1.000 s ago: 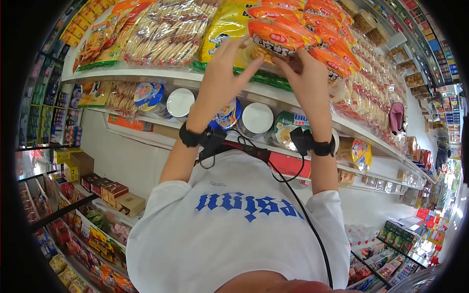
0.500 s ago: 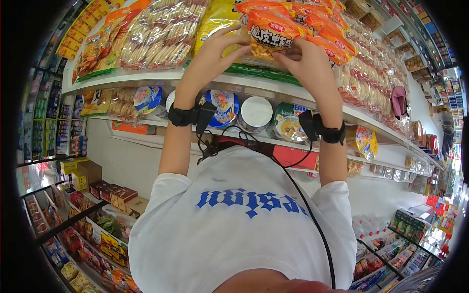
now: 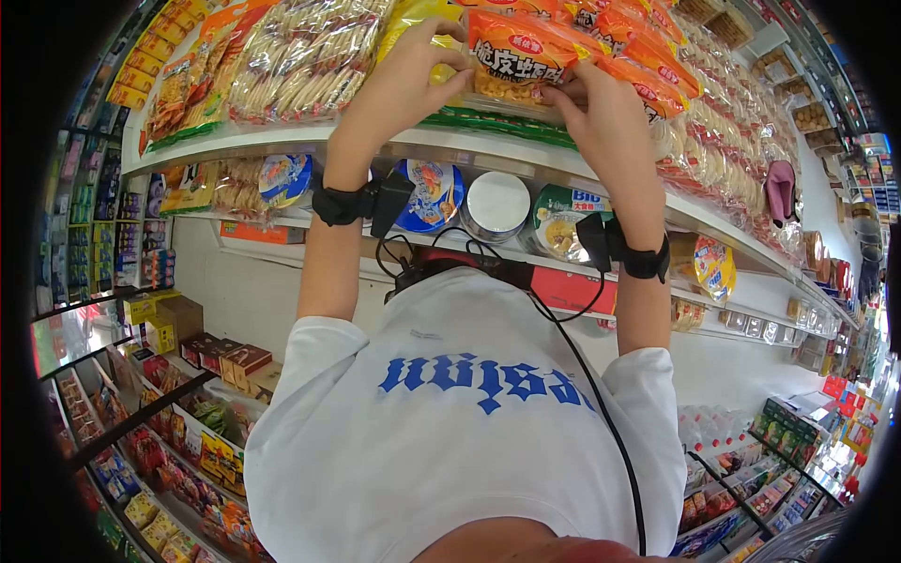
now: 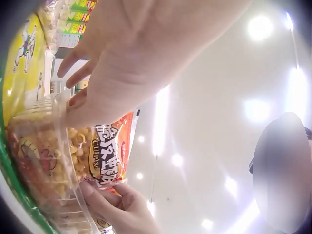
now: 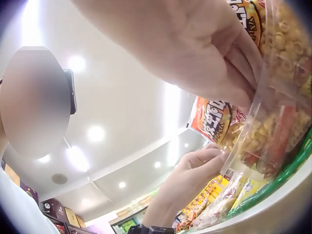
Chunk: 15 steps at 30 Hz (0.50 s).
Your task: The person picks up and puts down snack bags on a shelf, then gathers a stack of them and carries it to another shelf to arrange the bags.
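Observation:
An orange snack bag (image 3: 514,58) with a clear lower part full of small yellow rings stands at the shelf's front, in a clear plastic tub (image 4: 63,141). My left hand (image 3: 399,89) is at the bag's left side, fingers curled, thumb and fingertips at its edge. Thumb and fingers of my right hand (image 3: 605,108) pinch the opposite side near the lower corner. In the right wrist view, the tub's clear wall (image 5: 258,107) overlaps the right fingertips. More orange bags (image 3: 648,70) lie just behind and to the right.
The white shelf (image 3: 272,145) carries a yellow bag (image 3: 402,28) and clear packs of pale sticks (image 3: 305,70) on the left. Wrapped round biscuits (image 3: 723,150) line the right. Below stand several instant noodle tubs (image 3: 430,192). A black cable (image 3: 601,427) runs down the shirt.
The bag has tipped from leaning back to standing upright, its front now facing me. Both hands have spread a little apart to its two sides.

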Each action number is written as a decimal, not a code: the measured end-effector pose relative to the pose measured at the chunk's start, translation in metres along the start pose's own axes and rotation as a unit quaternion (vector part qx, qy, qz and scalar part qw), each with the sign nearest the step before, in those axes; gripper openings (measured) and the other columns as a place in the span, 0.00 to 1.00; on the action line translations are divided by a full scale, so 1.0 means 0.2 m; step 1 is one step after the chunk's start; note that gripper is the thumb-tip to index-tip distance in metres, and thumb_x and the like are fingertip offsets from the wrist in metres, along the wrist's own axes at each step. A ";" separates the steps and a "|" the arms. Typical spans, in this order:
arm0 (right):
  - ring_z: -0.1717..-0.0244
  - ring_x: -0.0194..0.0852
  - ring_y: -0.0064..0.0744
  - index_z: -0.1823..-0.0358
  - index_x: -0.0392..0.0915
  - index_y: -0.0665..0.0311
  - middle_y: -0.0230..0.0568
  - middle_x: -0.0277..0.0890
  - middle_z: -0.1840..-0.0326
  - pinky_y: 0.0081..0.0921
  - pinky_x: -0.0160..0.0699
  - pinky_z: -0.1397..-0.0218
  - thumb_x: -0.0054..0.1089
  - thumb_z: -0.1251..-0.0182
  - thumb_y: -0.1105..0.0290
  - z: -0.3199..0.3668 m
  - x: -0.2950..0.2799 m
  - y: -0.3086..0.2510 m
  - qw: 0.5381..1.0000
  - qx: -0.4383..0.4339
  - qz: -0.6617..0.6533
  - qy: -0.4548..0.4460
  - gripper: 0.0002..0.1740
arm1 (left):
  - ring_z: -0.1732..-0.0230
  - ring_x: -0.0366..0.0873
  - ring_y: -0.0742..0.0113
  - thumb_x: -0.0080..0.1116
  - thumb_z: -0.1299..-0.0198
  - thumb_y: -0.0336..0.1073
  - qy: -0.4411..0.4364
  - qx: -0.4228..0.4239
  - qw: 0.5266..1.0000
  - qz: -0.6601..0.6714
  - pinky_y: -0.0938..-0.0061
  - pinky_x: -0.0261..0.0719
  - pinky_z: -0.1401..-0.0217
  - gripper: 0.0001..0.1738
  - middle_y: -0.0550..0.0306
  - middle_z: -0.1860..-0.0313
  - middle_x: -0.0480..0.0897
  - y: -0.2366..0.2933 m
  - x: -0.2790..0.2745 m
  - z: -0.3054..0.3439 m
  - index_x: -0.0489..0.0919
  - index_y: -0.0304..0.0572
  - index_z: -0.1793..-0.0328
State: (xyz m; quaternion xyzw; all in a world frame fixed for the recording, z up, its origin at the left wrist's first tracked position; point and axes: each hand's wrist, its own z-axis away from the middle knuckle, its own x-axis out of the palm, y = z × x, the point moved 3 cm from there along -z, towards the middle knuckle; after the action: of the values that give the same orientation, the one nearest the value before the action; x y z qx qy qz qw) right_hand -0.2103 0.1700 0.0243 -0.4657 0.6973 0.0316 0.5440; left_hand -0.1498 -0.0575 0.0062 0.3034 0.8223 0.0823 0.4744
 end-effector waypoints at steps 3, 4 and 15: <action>0.62 0.86 0.54 0.62 0.80 0.70 0.50 0.86 0.67 0.45 0.83 0.58 0.65 0.33 0.66 -0.02 0.00 0.03 0.999 0.000 0.009 -0.037 0.11 | 0.35 0.75 0.47 0.66 0.38 0.35 0.009 0.014 1.000 -0.004 0.61 0.71 0.31 0.09 0.46 0.40 0.76 0.00 0.01 -0.01 0.84 0.36 0.58; 0.62 0.85 0.56 0.61 0.80 0.70 0.52 0.86 0.67 0.47 0.83 0.57 0.63 0.32 0.66 -0.02 0.00 0.05 0.999 -0.005 0.007 -0.044 0.12 | 0.35 0.75 0.47 0.65 0.39 0.34 0.020 0.014 1.000 -0.006 0.61 0.71 0.31 0.08 0.46 0.40 0.76 0.00 0.03 -0.01 0.84 0.37 0.58; 0.63 0.84 0.58 0.57 0.75 0.69 0.54 0.84 0.66 0.50 0.80 0.60 0.55 0.25 0.64 0.10 0.00 0.00 0.995 -0.010 -0.095 0.040 0.12 | 0.45 0.83 0.62 0.77 0.43 0.42 0.140 -0.057 0.983 0.101 0.69 0.77 0.38 0.24 0.50 0.48 0.86 0.22 -0.07 -0.09 0.82 0.33 0.48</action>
State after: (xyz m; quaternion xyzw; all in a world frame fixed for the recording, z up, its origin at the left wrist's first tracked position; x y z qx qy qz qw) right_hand -0.1956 0.1805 0.0171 -0.5362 0.6706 -0.0321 0.5116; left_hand -0.1410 -0.0274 0.0434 0.3426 0.8399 0.2177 0.3601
